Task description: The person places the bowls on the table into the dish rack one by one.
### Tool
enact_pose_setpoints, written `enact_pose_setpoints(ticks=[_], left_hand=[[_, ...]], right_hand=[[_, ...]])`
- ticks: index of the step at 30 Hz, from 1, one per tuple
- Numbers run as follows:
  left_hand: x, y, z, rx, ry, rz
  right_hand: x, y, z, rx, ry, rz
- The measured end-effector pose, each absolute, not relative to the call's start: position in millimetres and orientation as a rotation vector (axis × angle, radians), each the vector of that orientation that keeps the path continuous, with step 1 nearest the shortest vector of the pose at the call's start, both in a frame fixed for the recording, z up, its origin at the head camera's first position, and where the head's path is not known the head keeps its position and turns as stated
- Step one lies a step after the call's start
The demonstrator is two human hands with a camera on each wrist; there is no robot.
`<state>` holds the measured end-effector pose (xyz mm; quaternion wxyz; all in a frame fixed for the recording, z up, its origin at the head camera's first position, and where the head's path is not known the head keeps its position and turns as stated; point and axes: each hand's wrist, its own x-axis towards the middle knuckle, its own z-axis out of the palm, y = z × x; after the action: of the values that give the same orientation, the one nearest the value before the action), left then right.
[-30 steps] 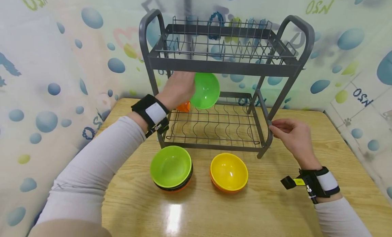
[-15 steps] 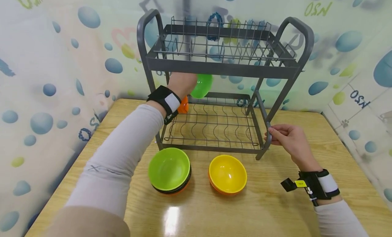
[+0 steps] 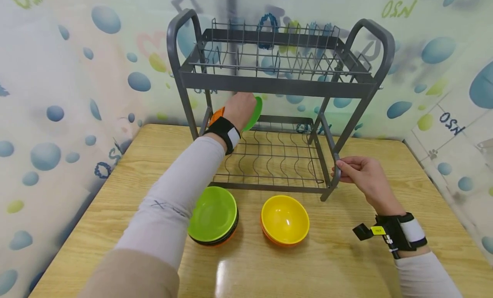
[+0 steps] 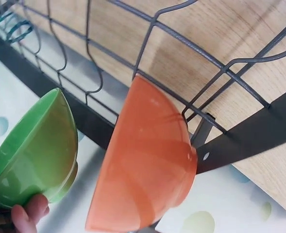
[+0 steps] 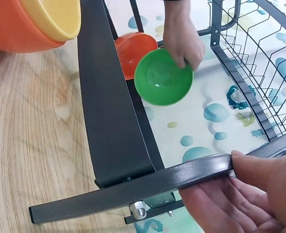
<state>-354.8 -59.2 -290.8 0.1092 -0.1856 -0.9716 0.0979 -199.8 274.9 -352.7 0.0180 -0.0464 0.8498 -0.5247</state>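
My left hand (image 3: 240,109) grips a green bowl (image 3: 256,117) by its edge, between the two tiers of a dark grey dish rack (image 3: 277,83). In the left wrist view the green bowl (image 4: 45,155) is tilted on its side above the lower wires. Beside it an orange bowl (image 4: 143,160) stands on edge in the left end of the lower tier, partly hidden by my hand in the head view. With thumb and fingers, my right hand (image 3: 363,176) pinches the curved bar (image 5: 201,170) at the rack's right side.
In front of the rack stands a stack topped by a lime green bowl (image 3: 213,214), with dark and orange rims below. Right of it, a yellow bowl (image 3: 285,219) is nested in an orange one. The upper tier (image 3: 265,60) has upright wire dividers. A patterned wall backs the table (image 3: 327,255).
My left hand has moved right and deeper under the upper tier, turning the green bowl from facing me to nearly edge-on. My right hand stays on the side bar.
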Motion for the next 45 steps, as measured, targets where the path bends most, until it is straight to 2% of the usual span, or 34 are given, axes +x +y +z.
enact_pose_setpoints(ticks=[7,26,45], left_hand=[[-357.0,-55.9,-304.0,-0.559,-2.86,0.455],[-354.8,-47.6,-319.8,-0.578,-2.849,0.495],[-348.7,-45.7,-317.1,-0.273,-3.028,0.134]], right_hand=[[-200.1,273.6,-350.9,-0.145,2.638,-1.623],[-197.8,275.2,-349.7,-0.113,2.64,-1.591],[-199.8,274.8,-351.2,-0.107,2.623,-1.589]])
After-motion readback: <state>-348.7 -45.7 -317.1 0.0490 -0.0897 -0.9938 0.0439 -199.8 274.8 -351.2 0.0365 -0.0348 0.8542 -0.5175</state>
